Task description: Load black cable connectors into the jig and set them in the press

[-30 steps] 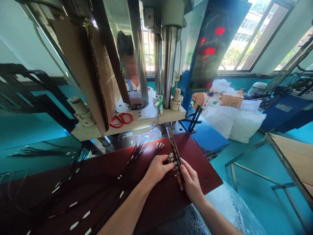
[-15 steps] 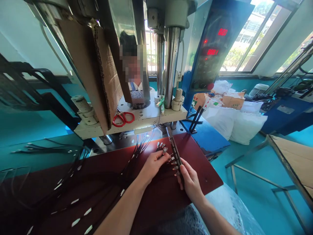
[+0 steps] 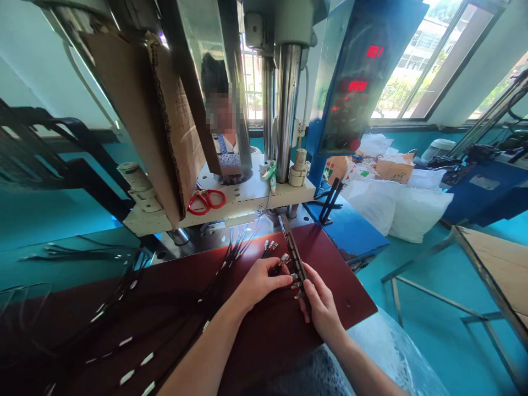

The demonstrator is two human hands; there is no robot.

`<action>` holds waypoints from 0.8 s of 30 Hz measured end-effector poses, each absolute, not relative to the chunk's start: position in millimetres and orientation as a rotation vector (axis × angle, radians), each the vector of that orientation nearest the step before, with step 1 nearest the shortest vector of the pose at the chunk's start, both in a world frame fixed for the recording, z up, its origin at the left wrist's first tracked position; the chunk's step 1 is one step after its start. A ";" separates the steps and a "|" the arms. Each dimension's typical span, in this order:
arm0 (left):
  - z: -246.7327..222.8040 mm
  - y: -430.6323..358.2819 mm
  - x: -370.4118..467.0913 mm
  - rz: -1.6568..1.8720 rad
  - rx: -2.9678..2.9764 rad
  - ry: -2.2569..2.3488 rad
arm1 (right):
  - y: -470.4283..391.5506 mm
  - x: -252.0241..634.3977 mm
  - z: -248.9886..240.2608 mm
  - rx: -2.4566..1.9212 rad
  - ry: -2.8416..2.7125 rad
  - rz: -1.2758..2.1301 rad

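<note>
My left hand (image 3: 258, 283) pinches a black cable's metal connector end (image 3: 284, 258) and holds it against the left side of a long dark jig bar (image 3: 293, 252) lying on the dark red board (image 3: 231, 286). My right hand (image 3: 322, 305) grips the near end of that bar, where other connectors sit in its slots. More connector tips (image 3: 270, 245) lie just beyond my left fingers. A bundle of black cables (image 3: 165, 324) with white tags runs off to the lower left.
A press machine (image 3: 284, 99) with steel columns stands behind the board; red scissors (image 3: 206, 201) lie on its white plate. A person sits behind it. A blue control box (image 3: 355, 82) and white bags (image 3: 396, 203) are at the right; cardboard (image 3: 160, 121) leans at the left.
My left hand drew back from the loose connector tips and brought a connector to the bar. My right hand stayed on the bar's near end.
</note>
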State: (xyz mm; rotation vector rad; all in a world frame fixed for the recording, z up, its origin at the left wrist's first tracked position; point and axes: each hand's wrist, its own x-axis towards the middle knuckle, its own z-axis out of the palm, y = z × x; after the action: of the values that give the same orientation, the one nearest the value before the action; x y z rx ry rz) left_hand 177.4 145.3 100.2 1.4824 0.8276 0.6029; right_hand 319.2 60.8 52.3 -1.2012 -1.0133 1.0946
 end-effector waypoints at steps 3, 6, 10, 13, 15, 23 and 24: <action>96.4 146.4 178.6 0.604 1.457 0.894 | 59.0 319.6 52.4 -1.213 -1.032 1.106; 94.5 147.9 181.9 0.615 1.423 0.928 | 58.4 320.0 53.6 -1.216 -1.049 1.123; 98.6 149.6 183.2 0.616 1.415 0.957 | 58.8 322.0 53.6 -1.220 -1.074 1.141; 99.8 150.6 181.8 0.591 1.389 0.958 | 58.9 322.9 52.8 -1.220 -1.118 1.151; 97.0 151.2 180.9 0.602 1.385 0.954 | 59.4 322.3 53.3 -1.232 -1.142 1.143; 89.2 150.2 178.5 0.812 1.310 0.843 | 61.7 319.1 56.7 -1.282 -1.148 1.116; 91.5 150.1 177.6 0.839 1.268 0.837 | 61.7 319.4 55.7 -1.270 -1.109 1.122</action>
State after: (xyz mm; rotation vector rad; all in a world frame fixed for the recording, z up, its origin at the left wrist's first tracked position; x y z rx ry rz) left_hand 177.6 150.1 91.5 1.2682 0.8372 0.8388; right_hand 319.4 61.7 55.7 -1.2705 -1.1093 1.1217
